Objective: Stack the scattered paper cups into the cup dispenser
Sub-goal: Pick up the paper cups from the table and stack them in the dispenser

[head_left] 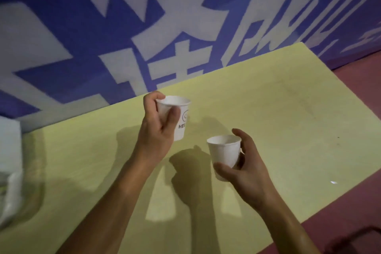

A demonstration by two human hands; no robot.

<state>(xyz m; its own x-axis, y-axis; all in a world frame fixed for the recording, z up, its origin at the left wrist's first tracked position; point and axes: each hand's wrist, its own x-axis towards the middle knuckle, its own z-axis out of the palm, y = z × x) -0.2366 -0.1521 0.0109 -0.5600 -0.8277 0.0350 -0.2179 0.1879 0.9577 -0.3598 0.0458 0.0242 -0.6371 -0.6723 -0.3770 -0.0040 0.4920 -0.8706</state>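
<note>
Left grip: left hand [158, 130] curled round the printed cup [181, 115], thumb on its near wall, a finger at the rim
Printed cup: upright, mouth up, held above the worktop [278, 109]; its black lettering is partly hidden by the thumb
Right grip: right hand [249, 171] curled round the plain cup [225, 151], thumb low on the near side, fingers behind
Plain cup: upright, mouth up, nearer and right of the printed cup, apart from it
Worktop: yellow, against a blue wall [61, 51] with white characters
Left edge: white object [10, 150], too blurred to identify
</note>
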